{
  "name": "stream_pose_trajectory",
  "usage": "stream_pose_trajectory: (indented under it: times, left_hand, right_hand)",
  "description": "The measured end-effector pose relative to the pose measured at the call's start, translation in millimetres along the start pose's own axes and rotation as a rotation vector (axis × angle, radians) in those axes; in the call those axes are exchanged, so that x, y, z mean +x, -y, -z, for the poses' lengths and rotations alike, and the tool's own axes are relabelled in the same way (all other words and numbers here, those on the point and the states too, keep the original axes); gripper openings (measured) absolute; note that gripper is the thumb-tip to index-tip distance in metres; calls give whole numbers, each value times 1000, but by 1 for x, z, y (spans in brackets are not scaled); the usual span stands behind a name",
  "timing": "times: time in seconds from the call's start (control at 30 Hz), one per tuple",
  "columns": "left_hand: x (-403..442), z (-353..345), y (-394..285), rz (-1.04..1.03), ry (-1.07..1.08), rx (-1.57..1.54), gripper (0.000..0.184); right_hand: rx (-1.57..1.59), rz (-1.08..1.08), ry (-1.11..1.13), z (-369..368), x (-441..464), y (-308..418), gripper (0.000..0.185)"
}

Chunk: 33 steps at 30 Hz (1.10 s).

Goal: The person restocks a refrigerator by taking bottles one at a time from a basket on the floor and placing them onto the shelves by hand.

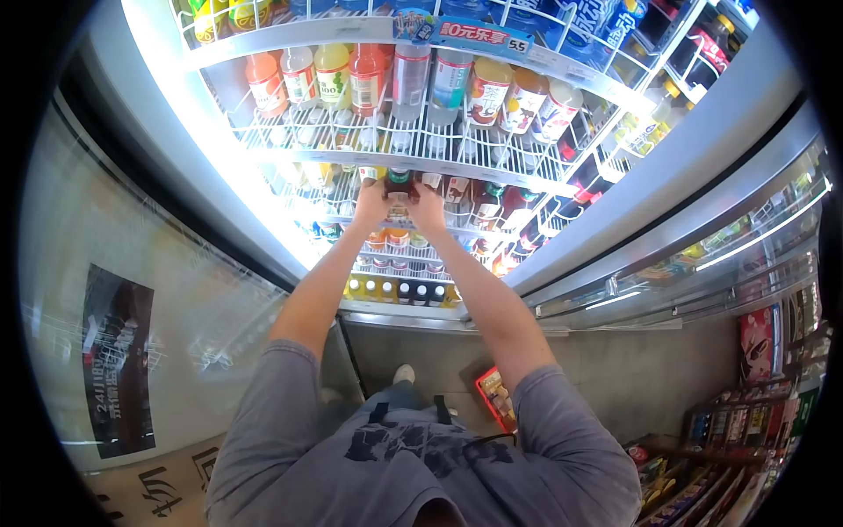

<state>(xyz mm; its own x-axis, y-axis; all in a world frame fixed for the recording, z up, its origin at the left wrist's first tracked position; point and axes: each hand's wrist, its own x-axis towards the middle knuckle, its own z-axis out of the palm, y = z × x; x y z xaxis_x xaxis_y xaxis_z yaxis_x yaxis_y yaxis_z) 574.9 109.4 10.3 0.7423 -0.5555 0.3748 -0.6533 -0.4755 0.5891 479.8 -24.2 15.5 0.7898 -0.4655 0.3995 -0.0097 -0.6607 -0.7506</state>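
Observation:
Both my arms reach into an open drinks fridge, to a shelf below the middle. My left hand (371, 204) is on the left side of a dark drink bottle (399, 183) with a green cap, its fingers curled against it. On the bottle's other side is my right hand (428, 211), also closed in on it. The bottle stands about upright between the hands; its lower part is partly hidden. More bottles stand beside it on the same shelf, among them a green-capped bottle (490, 204) to the right.
Above the hands a wire shelf (351, 139) holds a row of colourful bottles (367, 75). Small bottles (404, 292) line the bottom shelf. A glass door (176, 263) stands at the left. On the floor lies a red basket (481, 386) with goods; snack racks (746, 417) are at the right.

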Motion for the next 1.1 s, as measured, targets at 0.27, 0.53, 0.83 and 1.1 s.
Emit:
stream_pose_trajectory:
  times: [0.27,0.53,0.83,1.1]
  left_hand:
    - [-45,-18,-26,100,-212,-293,69]
    - [-113,-30,-138,89,-134,-781,53]
    - [-185,-36,-339,-133,195,-1096,40]
    - [-296,-131,-485,-274,680,-1210,37]
  right_hand:
    - [257,-142,228,57,-32,43,55]
    - [427,-124,-62,126,-125,45,42]
    - [458,-114,-451,330,-300,56,36]
    - [229,-304,-878,466,-493,40,37]
